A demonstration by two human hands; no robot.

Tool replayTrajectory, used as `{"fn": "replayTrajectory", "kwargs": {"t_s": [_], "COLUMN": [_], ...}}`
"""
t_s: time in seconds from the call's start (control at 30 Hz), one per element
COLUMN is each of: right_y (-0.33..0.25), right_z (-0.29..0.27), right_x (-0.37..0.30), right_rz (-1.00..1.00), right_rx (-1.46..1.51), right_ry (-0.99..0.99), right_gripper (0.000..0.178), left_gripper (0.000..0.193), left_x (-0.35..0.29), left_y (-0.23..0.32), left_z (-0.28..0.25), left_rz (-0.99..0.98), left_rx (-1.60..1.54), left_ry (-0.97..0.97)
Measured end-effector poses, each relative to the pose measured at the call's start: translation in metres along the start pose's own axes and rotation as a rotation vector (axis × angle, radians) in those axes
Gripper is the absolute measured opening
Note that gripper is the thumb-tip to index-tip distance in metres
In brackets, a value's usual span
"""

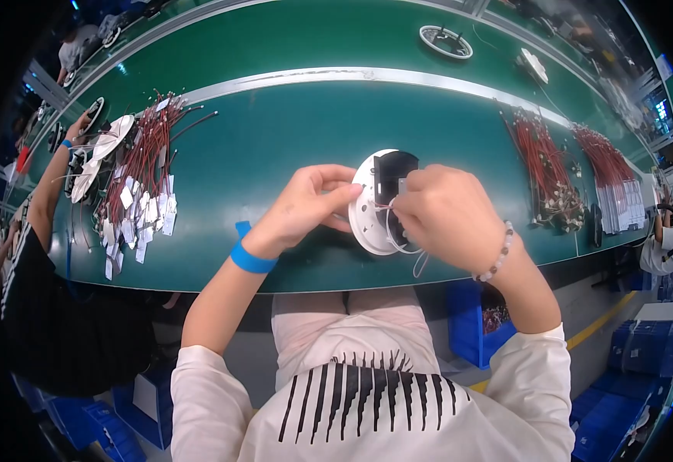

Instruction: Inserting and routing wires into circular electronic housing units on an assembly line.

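Observation:
Tilted up over the green workbench is a round white plate (pixel 366 219) with a black housing (pixel 395 167) on its right face. My left hand (pixel 311 205), with a blue band at the wrist, pinches the plate's left edge between thumb and fingers. Curled in front of the black housing is my right hand (pixel 444 206), wearing a bead bracelet; its fingertips are closed near thin wires at the plate's middle. What exactly they grip is hidden behind the fingers. A thin white cable (pixel 421 264) loops below the plate.
Bundles of red wires with white tags (pixel 145 181) lie at the left beside white discs (pixel 113 137). More red wire bundles (pixel 540 173) lie at the right. Behind a metal rail (pixel 367 75), a ring (pixel 446 42) rests on the belt. A co-worker's arm (pixel 48 185) reaches in at left.

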State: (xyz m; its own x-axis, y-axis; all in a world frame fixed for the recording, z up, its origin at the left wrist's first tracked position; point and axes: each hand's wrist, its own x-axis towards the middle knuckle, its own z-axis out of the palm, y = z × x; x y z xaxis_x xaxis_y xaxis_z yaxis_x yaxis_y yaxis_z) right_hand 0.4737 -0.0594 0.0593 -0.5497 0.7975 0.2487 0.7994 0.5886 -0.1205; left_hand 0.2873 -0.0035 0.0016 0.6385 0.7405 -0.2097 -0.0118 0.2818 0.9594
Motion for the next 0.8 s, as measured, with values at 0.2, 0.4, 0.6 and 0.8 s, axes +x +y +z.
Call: {"fn": "replayTrajectory", "kwargs": {"t_s": [0.2, 0.4, 0.6, 0.8], "right_y": [0.0, 0.0, 0.001, -0.007], "right_z": [0.007, -0.004, 0.004, 0.013], "right_x": [0.003, 0.008, 0.017, 0.02], "right_rz": [-0.008, -0.038, 0.003, 0.001], "right_rx": [0.072, 0.169, 0.108, -0.102], "right_ry": [-0.028, -0.11, -0.024, -0.073], "right_gripper": [0.004, 0.006, 0.005, 0.005], "left_gripper": [0.038, 0.037, 0.036, 0.034], "left_x": [0.001, 0.0, 0.001, 0.003], "left_y": [0.001, 0.001, 0.002, 0.001], "left_z": [0.001, 0.0, 0.0, 0.0], "left_rz": [0.002, 0.004, 0.004, 0.005], "left_rx": [-0.002, -0.008, -0.011, -0.017], "left_ry": [0.009, 0.005, 0.014, 0.025]}}
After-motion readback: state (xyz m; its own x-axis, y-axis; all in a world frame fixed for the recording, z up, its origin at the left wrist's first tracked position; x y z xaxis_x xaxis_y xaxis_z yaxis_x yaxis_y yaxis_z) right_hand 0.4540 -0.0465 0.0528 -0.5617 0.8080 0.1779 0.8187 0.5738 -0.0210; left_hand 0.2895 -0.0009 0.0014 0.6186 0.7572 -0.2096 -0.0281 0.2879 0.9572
